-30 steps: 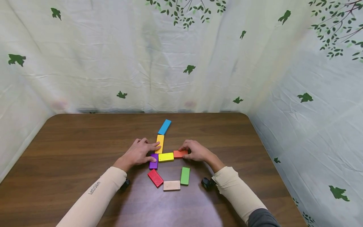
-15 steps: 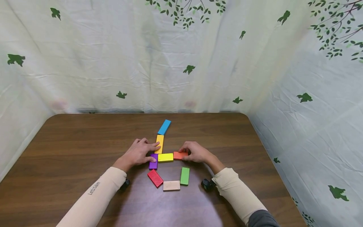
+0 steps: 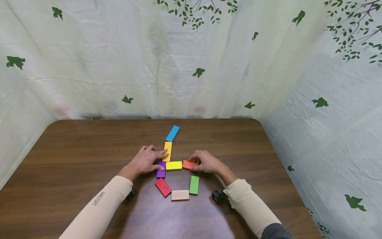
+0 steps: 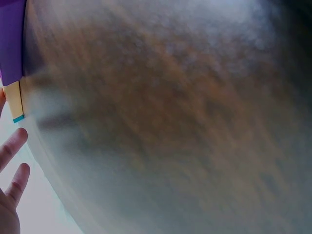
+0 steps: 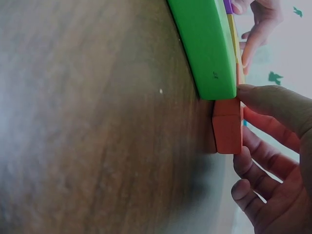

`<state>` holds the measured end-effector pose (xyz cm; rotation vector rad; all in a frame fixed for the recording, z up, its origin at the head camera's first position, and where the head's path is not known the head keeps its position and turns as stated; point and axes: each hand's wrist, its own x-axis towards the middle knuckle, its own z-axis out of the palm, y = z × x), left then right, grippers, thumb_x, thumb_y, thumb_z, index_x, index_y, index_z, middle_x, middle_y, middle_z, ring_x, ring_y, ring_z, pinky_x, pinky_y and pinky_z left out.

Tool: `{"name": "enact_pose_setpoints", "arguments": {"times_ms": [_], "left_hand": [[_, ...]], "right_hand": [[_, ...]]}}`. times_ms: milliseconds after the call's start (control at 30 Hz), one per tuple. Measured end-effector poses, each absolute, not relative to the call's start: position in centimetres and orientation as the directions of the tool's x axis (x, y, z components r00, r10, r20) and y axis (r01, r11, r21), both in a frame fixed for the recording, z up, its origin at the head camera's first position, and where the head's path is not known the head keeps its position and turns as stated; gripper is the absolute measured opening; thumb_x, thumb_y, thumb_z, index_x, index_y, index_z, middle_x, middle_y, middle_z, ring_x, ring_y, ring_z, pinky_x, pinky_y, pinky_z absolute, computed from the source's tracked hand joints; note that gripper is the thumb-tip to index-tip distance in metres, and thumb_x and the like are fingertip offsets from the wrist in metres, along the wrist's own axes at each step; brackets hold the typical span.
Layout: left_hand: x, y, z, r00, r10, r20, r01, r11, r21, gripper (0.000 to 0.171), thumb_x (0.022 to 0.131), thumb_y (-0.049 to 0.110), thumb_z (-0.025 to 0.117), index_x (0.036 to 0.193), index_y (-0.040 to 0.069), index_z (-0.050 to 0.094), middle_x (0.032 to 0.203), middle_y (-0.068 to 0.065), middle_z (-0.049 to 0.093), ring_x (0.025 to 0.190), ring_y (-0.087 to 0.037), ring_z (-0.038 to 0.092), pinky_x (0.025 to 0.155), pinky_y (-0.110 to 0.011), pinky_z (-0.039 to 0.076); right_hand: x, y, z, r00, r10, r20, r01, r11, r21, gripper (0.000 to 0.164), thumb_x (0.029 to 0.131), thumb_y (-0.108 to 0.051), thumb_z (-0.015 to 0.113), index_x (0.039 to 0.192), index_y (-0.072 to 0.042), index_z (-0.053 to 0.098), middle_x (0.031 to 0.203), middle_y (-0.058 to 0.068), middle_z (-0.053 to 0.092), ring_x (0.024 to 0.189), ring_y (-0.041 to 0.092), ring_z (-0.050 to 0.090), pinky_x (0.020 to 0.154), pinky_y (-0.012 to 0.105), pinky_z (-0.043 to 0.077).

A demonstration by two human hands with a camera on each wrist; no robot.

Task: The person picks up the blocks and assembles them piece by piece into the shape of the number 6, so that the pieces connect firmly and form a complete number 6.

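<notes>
In the head view my right hand [image 3: 207, 162] pinches an orange block [image 3: 187, 165] between thumb and fingers. Its left end meets or nearly meets a yellow block [image 3: 174, 166]. My left hand [image 3: 145, 160] lies over two blocks: a finger rests on the amber block [image 3: 168, 146], and the thumb on the purple block [image 3: 160, 174]. Beyond the amber one a blue block [image 3: 172, 133] slants up to the right. Below are a red block [image 3: 163, 188], a beige block [image 3: 180, 195] and a green block [image 3: 194, 185]. The right wrist view shows the orange block's end behind the green one.
All the blocks lie flat on a brown wooden table [image 3: 98, 149]. A pale curtain [image 3: 176, 86] with leaf prints hangs behind the table's far edge and along both sides. A small black device [image 3: 219, 196] sits at the right wrist.
My right hand has moved slightly toward the body, and the orange block has turned, its right end now nearer me. My left hand stays in place.
</notes>
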<state>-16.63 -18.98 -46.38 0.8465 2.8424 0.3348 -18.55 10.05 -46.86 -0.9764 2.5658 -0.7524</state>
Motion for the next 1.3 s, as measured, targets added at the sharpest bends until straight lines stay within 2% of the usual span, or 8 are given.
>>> {"name": "enact_pose_setpoints", "arguments": {"times_ms": [1300], "left_hand": [[-16.7, -19.0, -46.4, -0.830, 0.553, -0.076, 0.517, 0.814, 0.265, 0.066, 0.080, 0.045, 0.074, 0.138, 0.021, 0.054, 0.145, -0.001, 0.049, 0.102, -0.023, 0.045, 0.089, -0.047, 0.032]], "right_hand": [[-16.9, 9.8, -47.1, -0.766, -0.637, -0.085, -0.483, 0.657, -0.579, 0.035, 0.084, -0.022, 0.075, 0.115, -0.008, 0.068, 0.084, -0.006, 0.056, 0.075, 0.010, 0.049, 0.066, 0.023, 0.042]]}}
